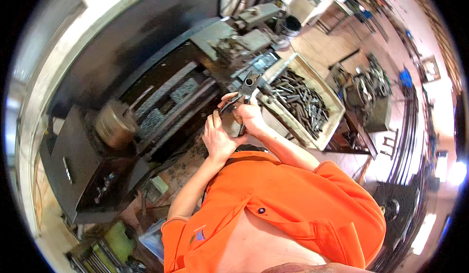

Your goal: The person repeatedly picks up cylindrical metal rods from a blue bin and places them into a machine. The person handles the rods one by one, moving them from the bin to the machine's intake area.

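In front of my waist both hands are on a pair of dark metal pliers (248,83), whose jaws point away from me and whose round pivot faces up. My right hand (250,117) is closed around the handles, with one handle end showing below it. My left hand (219,135) is close beside it, its fingers curled at the left handle; part of that grip is hidden. Just right of the tool stands a pale rectangular tray (333,118) heaped with short dark metal rods (299,96).
A dark lathe-like machine (168,102) with a metal cylinder (115,124) and metal shavings runs along my left. A dark bucket (291,25) stands beyond it. To the right are a bin of metal parts (364,90) and long dark bars (409,126).
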`<action>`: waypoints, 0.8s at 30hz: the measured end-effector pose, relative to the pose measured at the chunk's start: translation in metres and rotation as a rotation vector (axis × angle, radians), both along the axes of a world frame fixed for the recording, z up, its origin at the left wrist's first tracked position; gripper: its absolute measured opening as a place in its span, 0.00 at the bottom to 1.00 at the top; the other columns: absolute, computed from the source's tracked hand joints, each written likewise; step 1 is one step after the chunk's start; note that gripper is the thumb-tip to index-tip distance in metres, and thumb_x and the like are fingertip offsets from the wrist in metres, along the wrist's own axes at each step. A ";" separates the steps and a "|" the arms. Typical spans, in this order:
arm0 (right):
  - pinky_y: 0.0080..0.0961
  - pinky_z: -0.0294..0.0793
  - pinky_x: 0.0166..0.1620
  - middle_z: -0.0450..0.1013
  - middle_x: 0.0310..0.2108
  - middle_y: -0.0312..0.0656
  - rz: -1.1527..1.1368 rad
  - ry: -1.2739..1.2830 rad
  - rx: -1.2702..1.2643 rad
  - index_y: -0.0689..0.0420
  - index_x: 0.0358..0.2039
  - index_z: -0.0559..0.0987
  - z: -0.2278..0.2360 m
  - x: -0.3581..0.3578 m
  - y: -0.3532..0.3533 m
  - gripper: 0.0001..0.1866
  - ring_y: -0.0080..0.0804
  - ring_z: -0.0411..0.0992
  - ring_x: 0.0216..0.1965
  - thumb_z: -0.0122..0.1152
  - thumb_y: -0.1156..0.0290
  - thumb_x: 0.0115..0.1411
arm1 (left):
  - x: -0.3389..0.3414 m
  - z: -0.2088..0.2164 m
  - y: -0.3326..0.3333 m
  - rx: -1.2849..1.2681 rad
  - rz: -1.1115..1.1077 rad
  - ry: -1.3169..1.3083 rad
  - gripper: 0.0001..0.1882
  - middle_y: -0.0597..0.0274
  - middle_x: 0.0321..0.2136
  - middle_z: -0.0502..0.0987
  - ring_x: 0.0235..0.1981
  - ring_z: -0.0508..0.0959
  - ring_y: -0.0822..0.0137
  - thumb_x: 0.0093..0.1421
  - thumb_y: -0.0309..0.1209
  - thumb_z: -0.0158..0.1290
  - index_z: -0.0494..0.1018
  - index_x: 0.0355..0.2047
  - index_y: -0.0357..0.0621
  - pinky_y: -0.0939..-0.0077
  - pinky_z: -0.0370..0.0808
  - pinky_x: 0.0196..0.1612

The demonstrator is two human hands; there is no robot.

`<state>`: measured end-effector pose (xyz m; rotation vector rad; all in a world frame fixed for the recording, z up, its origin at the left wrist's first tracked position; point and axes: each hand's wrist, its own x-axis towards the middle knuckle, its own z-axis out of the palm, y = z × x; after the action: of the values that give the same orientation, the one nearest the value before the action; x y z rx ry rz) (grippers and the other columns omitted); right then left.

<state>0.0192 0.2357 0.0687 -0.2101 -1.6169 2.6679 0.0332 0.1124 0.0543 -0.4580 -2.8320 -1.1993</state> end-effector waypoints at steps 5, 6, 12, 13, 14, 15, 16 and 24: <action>0.13 0.50 0.15 0.74 0.31 0.46 -0.107 -0.134 -0.032 0.63 0.31 0.73 -0.002 0.033 0.042 0.09 0.15 0.53 0.10 0.43 0.80 0.51 | 0.022 0.008 0.031 -0.023 -0.136 -0.016 0.48 0.49 0.42 0.67 0.44 0.70 0.52 0.29 0.45 0.66 0.59 0.50 0.35 0.62 0.70 0.44; 0.14 0.50 0.14 0.74 0.31 0.48 -0.128 -0.205 -0.032 0.63 0.32 0.71 -0.006 0.038 0.054 0.09 0.15 0.53 0.10 0.41 0.81 0.53 | 0.024 0.010 0.038 0.012 -0.199 -0.005 0.46 0.49 0.41 0.67 0.43 0.71 0.52 0.30 0.44 0.66 0.60 0.49 0.35 0.63 0.70 0.43; 0.14 0.51 0.14 0.72 0.34 0.49 0.015 -0.239 -0.399 0.64 0.37 0.69 -0.021 0.091 0.136 0.14 0.15 0.50 0.09 0.46 0.73 0.50 | 0.035 0.009 0.078 0.119 -0.354 0.088 0.24 0.56 0.27 0.73 0.27 0.76 0.55 0.43 0.39 0.60 0.70 0.38 0.39 0.69 0.73 0.29; 0.13 0.51 0.14 0.72 0.34 0.49 -0.023 -0.256 -0.402 0.64 0.38 0.69 -0.021 0.100 0.148 0.15 0.15 0.50 0.09 0.45 0.72 0.49 | 0.039 0.006 0.088 0.133 -0.343 0.191 0.21 0.58 0.24 0.73 0.24 0.75 0.57 0.45 0.39 0.59 0.71 0.36 0.40 0.69 0.72 0.26; 0.12 0.51 0.14 0.72 0.33 0.48 -0.059 -0.278 -0.404 0.64 0.38 0.69 -0.021 0.109 0.162 0.17 0.14 0.50 0.09 0.45 0.70 0.48 | 0.044 0.005 0.095 0.086 -0.357 0.199 0.21 0.57 0.24 0.73 0.24 0.75 0.58 0.45 0.40 0.58 0.71 0.37 0.41 0.68 0.72 0.26; 0.12 0.51 0.14 0.72 0.34 0.48 -0.105 -0.274 -0.396 0.64 0.40 0.69 -0.032 0.115 0.183 0.18 0.14 0.51 0.10 0.44 0.69 0.48 | 0.052 0.001 0.102 0.081 -0.319 0.208 0.20 0.57 0.24 0.72 0.24 0.75 0.58 0.46 0.40 0.58 0.71 0.36 0.41 0.68 0.72 0.25; 0.12 0.52 0.14 0.71 0.35 0.48 -0.155 -0.273 -0.393 0.65 0.42 0.68 -0.045 0.122 0.201 0.20 0.13 0.51 0.10 0.44 0.68 0.49 | 0.058 -0.004 0.107 0.069 -0.285 0.211 0.19 0.56 0.23 0.72 0.24 0.75 0.57 0.47 0.40 0.57 0.71 0.36 0.41 0.68 0.72 0.25; 0.11 0.58 0.15 0.58 0.55 0.58 -0.183 -0.340 -0.749 0.64 0.57 0.54 -0.084 0.132 0.262 0.34 0.14 0.55 0.11 0.36 0.54 0.55 | 0.109 -0.040 -0.013 -0.080 0.258 -0.300 0.21 0.51 0.32 0.76 0.30 0.78 0.65 0.50 0.39 0.55 0.73 0.40 0.38 0.73 0.74 0.32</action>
<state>0.1517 0.4978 -0.0150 -0.8025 -0.5021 3.0525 0.1425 0.0990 0.0141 0.0972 -3.0688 -1.1941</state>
